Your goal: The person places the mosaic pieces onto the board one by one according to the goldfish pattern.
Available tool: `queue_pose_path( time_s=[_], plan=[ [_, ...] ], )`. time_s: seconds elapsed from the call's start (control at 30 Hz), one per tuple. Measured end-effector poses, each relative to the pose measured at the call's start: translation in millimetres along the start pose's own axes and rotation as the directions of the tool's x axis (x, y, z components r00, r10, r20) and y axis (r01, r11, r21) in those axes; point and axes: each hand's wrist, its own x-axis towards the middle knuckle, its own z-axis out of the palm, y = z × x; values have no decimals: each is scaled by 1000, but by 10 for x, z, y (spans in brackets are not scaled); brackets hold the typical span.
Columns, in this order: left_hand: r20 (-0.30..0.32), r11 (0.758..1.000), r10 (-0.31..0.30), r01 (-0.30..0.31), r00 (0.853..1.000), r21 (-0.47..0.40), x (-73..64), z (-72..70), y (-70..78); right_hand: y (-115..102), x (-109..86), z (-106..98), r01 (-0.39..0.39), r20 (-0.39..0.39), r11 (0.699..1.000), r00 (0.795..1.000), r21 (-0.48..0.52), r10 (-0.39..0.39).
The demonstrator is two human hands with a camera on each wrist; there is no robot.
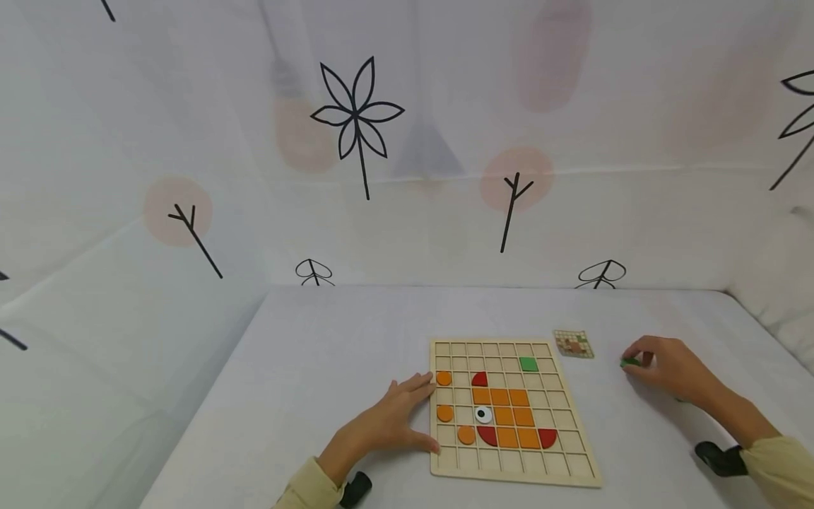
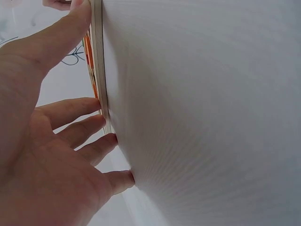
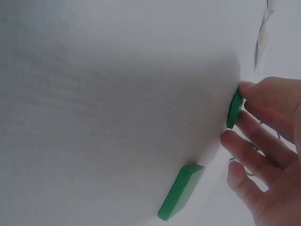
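Observation:
A wooden grid board (image 1: pixel 547 463) lies on the table. Along its left edge my left hand (image 1: pixel 394 418) is spread, with fingertips and thumb touching the rim. Off to the right of the board, my right hand (image 1: pixel 674 369) pinches a small green tile (image 3: pixel 235 109) between thumb and finger, close over the tabletop. A second green tile (image 3: pixel 182 192) lies nearby, mostly hidden under the wrist in the head view. Set in the grid are orange squares (image 1: pixel 502 397), orange discs (image 1: pixel 444 413), red rounded pieces (image 1: pixel 547 438), a white eye disc (image 1: pixel 483 415) and a green square (image 1: pixel 528 363).
Just past the board's upper right corner lies a small printed card (image 1: pixel 574 344) with a grid picture. White cloth with drawn plants (image 1: pixel 356 113) hangs behind the table and along its sides. Black wrist devices (image 1: pixel 721 459) sit at both sleeves.

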Motion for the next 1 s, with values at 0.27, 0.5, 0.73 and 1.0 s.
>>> queue_pose_path(
  time_s=[0.27,0.5,0.73,1.0],
  plan=[
    [-2,1000,-6,6,1000,-7,-1,3,3,-105,3,0,110,-65,994,992,16,-108],
    [-4,1000,-6,6,1000,-6,5,15,-3,-341,53,69,281,-169,959,947,26,-273],
    [-4,1000,-10,10,1000,2,12,16,-2,-584,95,151,340,-144,934,935,107,-324],
    [-1,1000,-15,15,1000,0,16,15,-9,-830,133,193,312,-65,939,950,147,-306]
  ],
)
